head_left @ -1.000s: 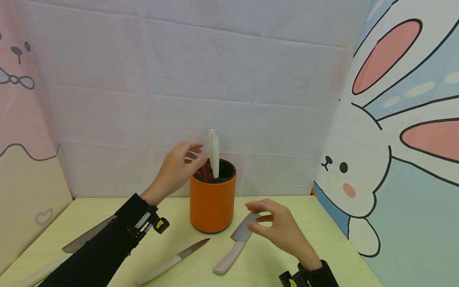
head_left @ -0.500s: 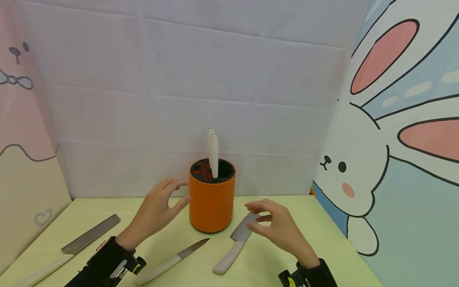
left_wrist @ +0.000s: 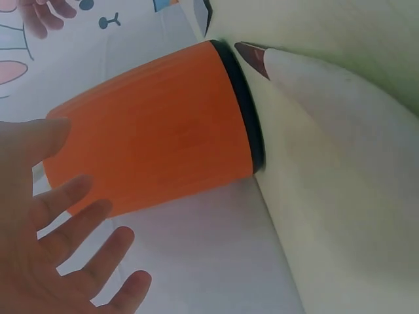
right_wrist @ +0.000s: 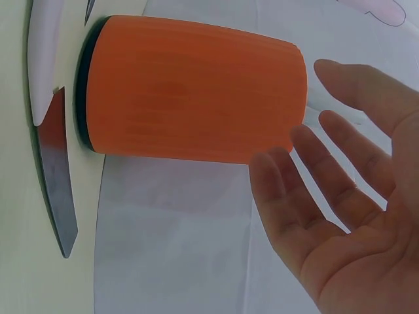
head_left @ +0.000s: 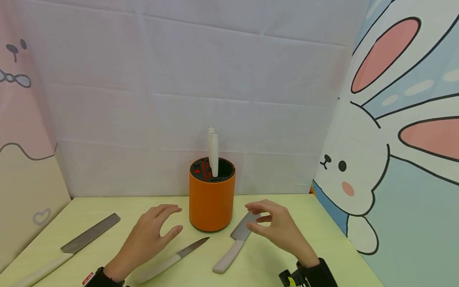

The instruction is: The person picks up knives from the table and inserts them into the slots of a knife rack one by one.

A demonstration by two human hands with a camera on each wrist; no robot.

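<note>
My left hand [head_left: 148,237] hovers with spread fingers above the table, left of an orange knife block [head_left: 211,203]; it holds nothing. Below and to its right lies a pointed knife [head_left: 190,249] with a white handle, its blade toward the block. My right hand [head_left: 281,229], fingers loosely bent and holding nothing, is above a small cleaver [head_left: 236,243] whose blade tip it partly hides. Two white handles [head_left: 214,155] stand up out of the block's black slotted top. In the left wrist view the left fingers [left_wrist: 108,255] are apart from the block.
At the left of the pale yellow table [head_left: 97,209] lies a large cleaver [head_left: 89,234], its white handle toward the front edge. A white cloth wall [head_left: 143,119] rises behind the block. On the right stands a panel with a printed rabbit [head_left: 362,167].
My left hand has drawn back from beside the knife block's top, moving down and toward the front left, with its fingers spreading. The right hand stays nearly still.
</note>
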